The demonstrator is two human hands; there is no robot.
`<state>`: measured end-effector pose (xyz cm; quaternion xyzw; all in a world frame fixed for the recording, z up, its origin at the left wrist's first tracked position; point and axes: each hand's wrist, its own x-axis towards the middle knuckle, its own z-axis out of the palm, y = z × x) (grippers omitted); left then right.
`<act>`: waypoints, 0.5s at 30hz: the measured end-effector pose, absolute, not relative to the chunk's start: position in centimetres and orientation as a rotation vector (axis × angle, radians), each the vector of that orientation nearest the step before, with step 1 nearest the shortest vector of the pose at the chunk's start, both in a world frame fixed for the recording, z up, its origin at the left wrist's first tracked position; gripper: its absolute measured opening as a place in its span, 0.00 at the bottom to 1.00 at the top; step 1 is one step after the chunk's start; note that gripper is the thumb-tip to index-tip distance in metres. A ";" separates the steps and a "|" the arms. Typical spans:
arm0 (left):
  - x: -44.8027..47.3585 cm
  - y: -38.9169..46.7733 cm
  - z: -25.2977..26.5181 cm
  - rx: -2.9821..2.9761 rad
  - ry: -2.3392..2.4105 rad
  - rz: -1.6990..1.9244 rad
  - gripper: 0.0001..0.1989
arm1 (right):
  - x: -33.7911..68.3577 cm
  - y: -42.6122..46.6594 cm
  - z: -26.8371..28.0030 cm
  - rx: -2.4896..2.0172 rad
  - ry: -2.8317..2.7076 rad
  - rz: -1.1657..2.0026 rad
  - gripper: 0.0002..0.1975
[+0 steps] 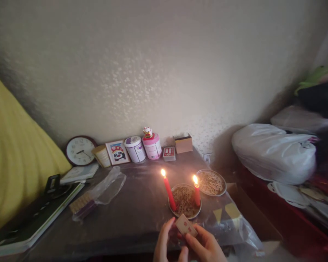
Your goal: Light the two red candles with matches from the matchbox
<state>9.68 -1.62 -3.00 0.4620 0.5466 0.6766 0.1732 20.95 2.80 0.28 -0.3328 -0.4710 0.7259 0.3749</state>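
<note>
Small box (pixel 186 225): pale with red print, tilted, in front of the near dish (pixel 194 217), at the worktop's near side.
Right hand (pixel 205 244): thumb and fingers narrowed on the small box, holding it by its right end.
Left hand (pixel 165 241): fingers curved, index fingertip close by the box's left corner; cannot tell whether it grips anything.
Worktop (pixel 138 209): dark grey; near edge partly behind the hands, right edge slanting outward toward the viewer.
Open room: broad bare stretch left of the near dish, as far as the clear bag (pixel 112 185).
Tight side: far dish (pixel 225 191) sits right up at the right edge, just behind and right of the near dish.
Near right corner: clear film (pixel 248 233) and yellow pieces (pixel 232 210).
In the way: left candle (pixel 169 193) and right candle (pixel 197 194), both red and lit, standing in the near dish just beyond the hands; left one leans.
Left side: dark board (pixel 35 214) along the edge, bundle (pixel 83 206) beside it.
Back row, by the wall: clock (pixel 80 151), cup (pixel 102 156), framed picture (pixel 118 153), purple-and-white tub (pixel 135 150), pink tub (pixel 152 148) topped by a cat figure (pixel 147 132), red-and-white box (pixel 169 154), carton (pixel 183 145).
Beyond right edge: white bag (pixel 273 153), well apart from the hands.
</note>
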 end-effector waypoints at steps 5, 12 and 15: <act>7.9 -1.3 -2.4 1.002 1.412 1.741 0.16 | 20.5 2.5 -0.2 -0.862 -1.431 1.813 0.21; 7.1 -0.9 -1.8 0.703 1.379 1.807 0.20 | 20.6 1.9 -1.0 -0.955 -1.631 1.482 0.27; 7.5 -0.8 -1.7 0.666 1.296 1.816 0.18 | 20.8 1.8 -0.6 -1.037 -1.763 1.290 0.24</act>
